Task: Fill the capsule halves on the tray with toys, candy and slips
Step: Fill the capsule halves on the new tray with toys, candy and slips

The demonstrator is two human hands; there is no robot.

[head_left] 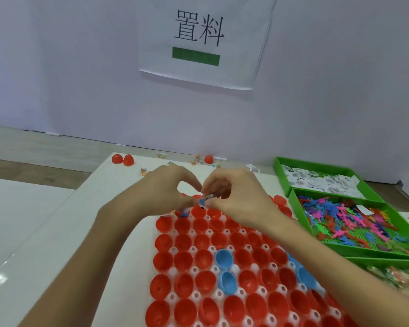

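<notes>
A white tray (233, 270) holds several open red capsule halves (183, 259) and a few blue ones (223, 257). My two hands meet over the tray's far rows. My left hand (162, 188) and my right hand (239, 197) together pinch a small blue and white wrapped item (204, 201) between thumb and fingertips, just above the far red halves. More small wrapped pieces (181, 212) lie under my left wrist at the tray's far left corner, partly hidden.
Green bins stand at the right: one with white slips (321, 182), one with coloured plastic toys (354, 220), one with wrapped candy (397, 277). Loose red halves (122, 159) and scattered candies (197, 160) lie near the wall. A paper sign (198, 41) hangs behind.
</notes>
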